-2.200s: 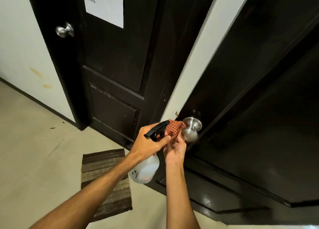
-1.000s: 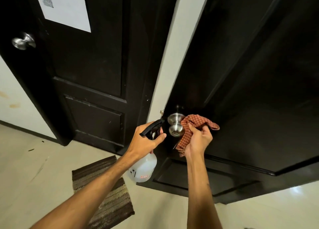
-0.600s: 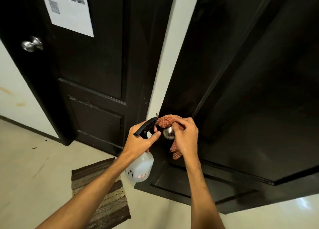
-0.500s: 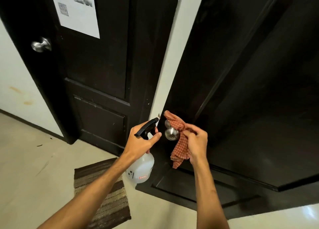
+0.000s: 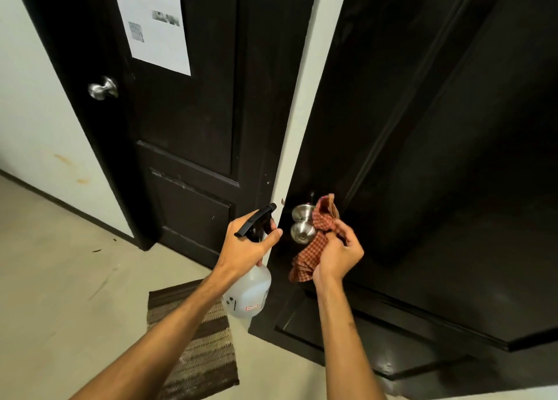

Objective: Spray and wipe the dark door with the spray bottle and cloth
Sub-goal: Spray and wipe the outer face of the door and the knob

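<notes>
Two dark doors (image 5: 422,158) (two knobs (image 5: 302,232)), one cloth (image 5: 314,248), one spray bottle (image 5: 247,294).

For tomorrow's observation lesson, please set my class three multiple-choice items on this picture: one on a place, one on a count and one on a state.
1. Where is the checked cloth?
A. on the floor
B. in the right hand, beside the near door's knob
C. hung on the wall

2. How many metal door knobs show?
A. one
B. two
C. four

3. What is the left hand doing?
A. hanging empty
B. pressing flat on a door
C. gripping the spray bottle

Answers:
1 B: the fingers curl round the cloth right by that knob.
2 B: the near one plus the far knob at upper left.
3 C: the fingers wrap the neck under the black trigger.
</notes>
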Demonstrator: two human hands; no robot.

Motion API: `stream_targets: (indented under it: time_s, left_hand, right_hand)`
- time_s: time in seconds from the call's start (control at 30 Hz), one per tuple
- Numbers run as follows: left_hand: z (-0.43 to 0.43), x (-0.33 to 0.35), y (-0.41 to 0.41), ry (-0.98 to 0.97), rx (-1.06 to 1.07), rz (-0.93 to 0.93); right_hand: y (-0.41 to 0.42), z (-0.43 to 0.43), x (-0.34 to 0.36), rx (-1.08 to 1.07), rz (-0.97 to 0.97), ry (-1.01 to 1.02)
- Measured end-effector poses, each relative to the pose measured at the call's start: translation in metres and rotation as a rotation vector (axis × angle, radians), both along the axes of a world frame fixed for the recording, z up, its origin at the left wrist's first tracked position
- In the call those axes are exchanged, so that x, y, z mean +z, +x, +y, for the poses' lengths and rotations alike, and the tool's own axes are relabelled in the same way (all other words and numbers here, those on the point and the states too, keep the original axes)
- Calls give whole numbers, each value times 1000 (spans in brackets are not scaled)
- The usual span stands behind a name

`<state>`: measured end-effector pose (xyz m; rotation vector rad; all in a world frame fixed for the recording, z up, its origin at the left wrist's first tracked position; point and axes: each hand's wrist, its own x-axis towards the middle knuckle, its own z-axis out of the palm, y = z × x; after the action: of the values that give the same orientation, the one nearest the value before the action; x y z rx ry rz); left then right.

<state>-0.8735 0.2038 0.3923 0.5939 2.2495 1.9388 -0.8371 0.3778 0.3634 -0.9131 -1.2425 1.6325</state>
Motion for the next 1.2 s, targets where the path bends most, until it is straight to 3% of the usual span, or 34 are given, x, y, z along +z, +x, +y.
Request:
stream_targets:
  time_s: [0.13,0.2,0.3,0.47,0.5,0.57,0.67,0.7,0.77,0.87,0.9,0.93,1.03,1.07,1.13,1.2]
  left_hand:
    - [-2,0,6,1,-6,11]
    - [-3,1,9,10,-7,10]
    - [-7,4,13,14,10,-8]
    - [-17,3,18,5,40,-15]
    - [-19,3,20,3,44,-12]
    - [-23,2,22,10,57,-9]
    - [-23,-2,24,-5,62,0]
    - [-22,-3,26,-7,61,2]
    - [-18,-2,28,-5,42,-14]
    - [-15,2,30,21,25,-32]
    - [-16,3,30,21,22,-26]
    - [-17,3,30,18,19,-23]
    - [-18,5,30,21,26,-33]
    - [-18,5,30,21,32,-39]
    - [-19,5,29,16,47,-41]
    - [-19,5,28,8,50,-31]
  right_hand:
    - [-5,-22,-11,162,147,-748]
    - [-2,-35,-9,329,219,-974]
    - [5,-40,-5,429,377,-1032]
    - [27,-37,-15,291,385,-948]
    - [30,-36,-17,227,388,-860]
    - [33,-41,-8,156,291,-451]
    - [25,-53,5,186,-218,640]
    - [21,-59,4,224,-354,910]
    - [19,-68,0,279,-521,1042]
    - [28,-59,-14,163,-456,944]
    - [33,-55,-17,134,-390,822]
    - [34,-49,-18,116,-293,596]
    - [26,-27,-7,57,78,-348]
    - [24,-20,-2,49,137,-518]
    - [18,-14,9,79,107,-475]
    - [13,-15,20,83,102,-211]
